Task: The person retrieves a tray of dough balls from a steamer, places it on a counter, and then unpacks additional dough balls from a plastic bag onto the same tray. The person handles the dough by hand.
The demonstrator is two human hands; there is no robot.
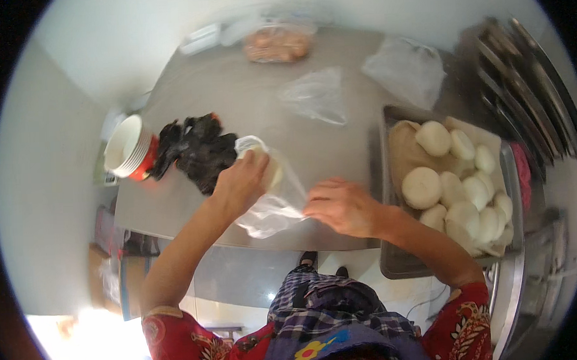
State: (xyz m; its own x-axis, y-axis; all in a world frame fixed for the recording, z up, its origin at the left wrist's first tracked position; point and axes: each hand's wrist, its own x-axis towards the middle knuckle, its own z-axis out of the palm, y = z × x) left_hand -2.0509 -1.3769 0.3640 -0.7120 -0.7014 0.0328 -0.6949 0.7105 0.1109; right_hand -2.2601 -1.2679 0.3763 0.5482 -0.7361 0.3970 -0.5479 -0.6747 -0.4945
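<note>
A clear plastic bag (282, 207) is stretched between my two hands above the grey tabletop. Inside the bag's left part, my left hand (244, 179) grips a pale round bun (275, 175), which its fingers partly cover. At the bag's right edge, the fingers of my right hand (343, 207) pinch the plastic. Several white round buns (421, 187) lie on beige cloth in a dark metal tray (386, 175) to the right of my right hand. Black gloves (203, 152) rest just left of my left hand.
A stack of paper bowls (131, 146) stands at the table's left edge. Farther back lie one loose clear bag (316, 94), another plastic bag (407, 71) and a bag of brownish food (277, 44). Metal trays (526, 87) lean at the right wall.
</note>
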